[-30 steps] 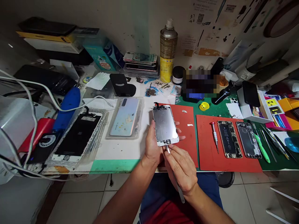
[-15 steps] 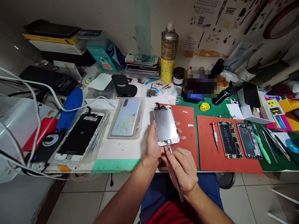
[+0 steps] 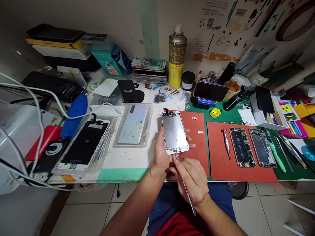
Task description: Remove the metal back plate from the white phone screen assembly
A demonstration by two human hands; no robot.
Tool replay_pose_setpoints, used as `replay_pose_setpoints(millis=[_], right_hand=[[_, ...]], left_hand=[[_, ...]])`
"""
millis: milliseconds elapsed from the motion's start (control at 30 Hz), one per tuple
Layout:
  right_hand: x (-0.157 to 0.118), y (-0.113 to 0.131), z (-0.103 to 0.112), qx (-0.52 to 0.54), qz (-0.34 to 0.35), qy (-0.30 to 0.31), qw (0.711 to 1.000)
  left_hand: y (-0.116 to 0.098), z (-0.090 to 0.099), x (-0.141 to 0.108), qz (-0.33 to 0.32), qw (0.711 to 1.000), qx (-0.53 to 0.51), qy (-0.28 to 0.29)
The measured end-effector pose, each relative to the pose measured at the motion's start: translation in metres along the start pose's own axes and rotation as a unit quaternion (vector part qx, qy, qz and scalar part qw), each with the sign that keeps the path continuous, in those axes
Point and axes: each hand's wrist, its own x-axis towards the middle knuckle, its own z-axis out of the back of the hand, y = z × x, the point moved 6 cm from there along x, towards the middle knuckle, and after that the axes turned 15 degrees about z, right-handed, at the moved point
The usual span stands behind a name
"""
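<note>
Over the bench point(image 3: 123, 160), left grip point(image 3: 162, 157) cradles a phone screen point(image 3: 174, 132), right grip point(image 3: 193, 180) pinches metal pick point(image 3: 188, 193), tip unclear.

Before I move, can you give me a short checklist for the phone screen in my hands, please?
1. Grip: ok. Your left hand supports the phone display assembly from beneath, with its metal back facing up.
2. Tool position: ok. Your right hand holds the metal tweezers, with the tip at the home-button end of the display.
3. Tip contact: cannot tell. The tip is too small to see clearly.
4. Flex cable at the top edge: cannot tell if it is undamaged.
5. Place to set it down: ok. The red mat lies directly beside the display.
</note>
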Motion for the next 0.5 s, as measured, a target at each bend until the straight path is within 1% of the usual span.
replay_pose_setpoints(millis=[167,367,500], right_hand=[[-0.0015,0.0005,-0.0008,-0.005,0.0,0.006,1.0],[-0.0057,0.0002,-0.0019,-0.008,0.004,0.016,1.0],[-0.0049,0.0008,-0.0001,-0.019,0.004,0.012,1.0]], left_hand=[[-0.0005,-0.0011,-0.0001,0.003,1.0,0.01,0.005],[-0.0001,0.0023,0.0002,-0.007,1.0,0.025,-0.004],[0.0007,0.003,-0.0002,-0.008,0.999,0.037,-0.006]])
